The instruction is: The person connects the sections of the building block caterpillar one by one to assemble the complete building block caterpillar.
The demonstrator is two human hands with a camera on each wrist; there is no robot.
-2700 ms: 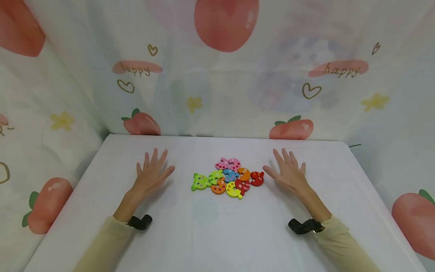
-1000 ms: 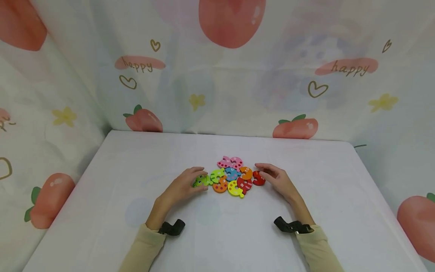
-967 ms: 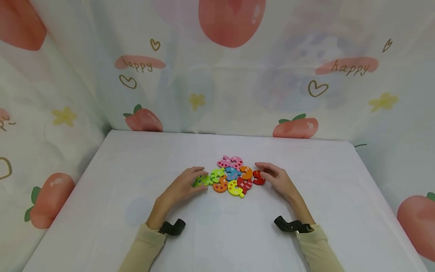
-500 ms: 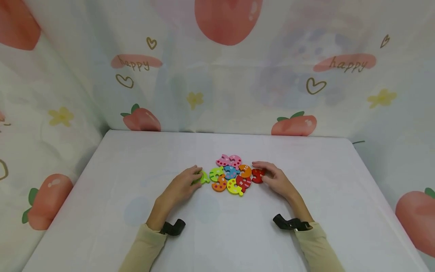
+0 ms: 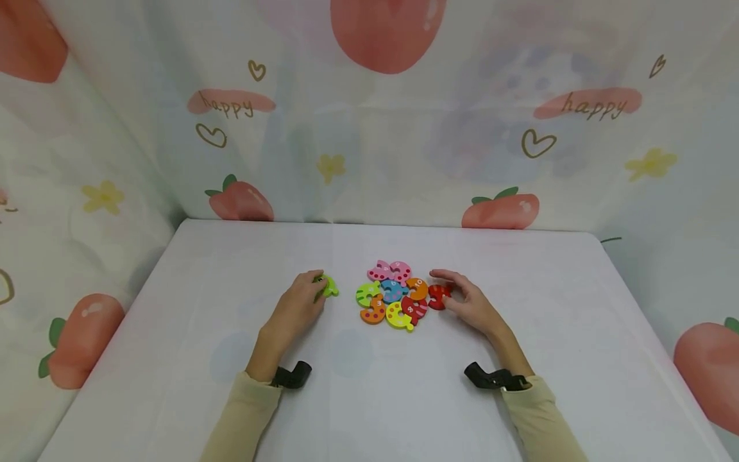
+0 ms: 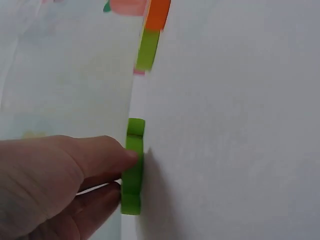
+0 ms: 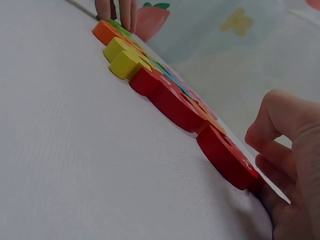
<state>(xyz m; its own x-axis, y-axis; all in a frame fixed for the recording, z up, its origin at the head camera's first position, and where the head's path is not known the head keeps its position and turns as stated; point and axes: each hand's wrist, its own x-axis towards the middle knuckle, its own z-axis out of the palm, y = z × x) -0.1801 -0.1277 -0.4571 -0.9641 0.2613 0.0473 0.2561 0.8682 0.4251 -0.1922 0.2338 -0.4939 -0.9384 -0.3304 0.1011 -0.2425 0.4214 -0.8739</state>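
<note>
My left hand (image 5: pixel 293 307) pinches the light green head-shaped puzzle piece (image 5: pixel 331 287) between thumb and fingers; in the left wrist view that piece (image 6: pixel 133 175) shows its edge. It stands apart from the cluster, to the left. Beside the red number 2 piece (image 5: pixel 436 297), my right hand (image 5: pixel 476 309) has loosely bent fingers and a gap between thumb and index finger. In the right wrist view the end of this red piece (image 7: pixel 225 157) meets the hand, with no plain grip on it.
Several flat number pieces lie touching mid-table: pink (image 5: pixel 399 271), blue (image 5: pixel 394 291), green (image 5: pixel 365 295), orange (image 5: pixel 372 313), yellow (image 5: pixel 396 317) and red (image 5: pixel 417 308). A white cloth covers the table (image 5: pixel 369 404). Patterned curtains (image 5: pixel 392 147) hang behind and at both sides.
Both hands came in from the sides to the pieces. The left hand took hold of the green head piece and drew it leftward, away from the cluster. The right hand barely moved lately.
</note>
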